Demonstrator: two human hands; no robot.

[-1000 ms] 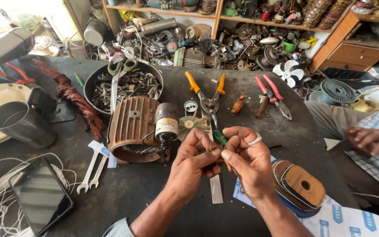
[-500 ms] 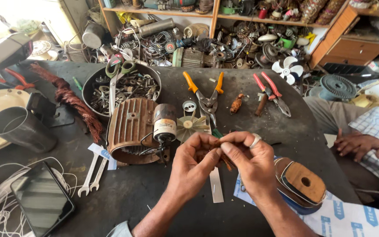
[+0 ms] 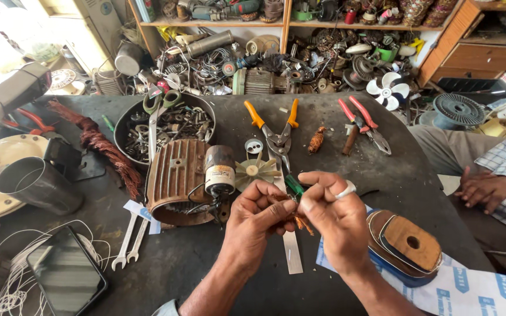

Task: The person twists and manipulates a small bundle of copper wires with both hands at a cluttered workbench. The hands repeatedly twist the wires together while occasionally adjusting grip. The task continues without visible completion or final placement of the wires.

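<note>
The left hand and the right hand are pressed close together over the dark table. Their fingertips meet and pinch a small bunch of copper wire, which sticks out between the two hands. A green-handled screwdriver lies just behind the fingers. A small plastic fan and a rusty motor housing sit beyond the left hand. Orange-handled pliers lie farther back. A coil of wire rests beside the right hand.
</note>
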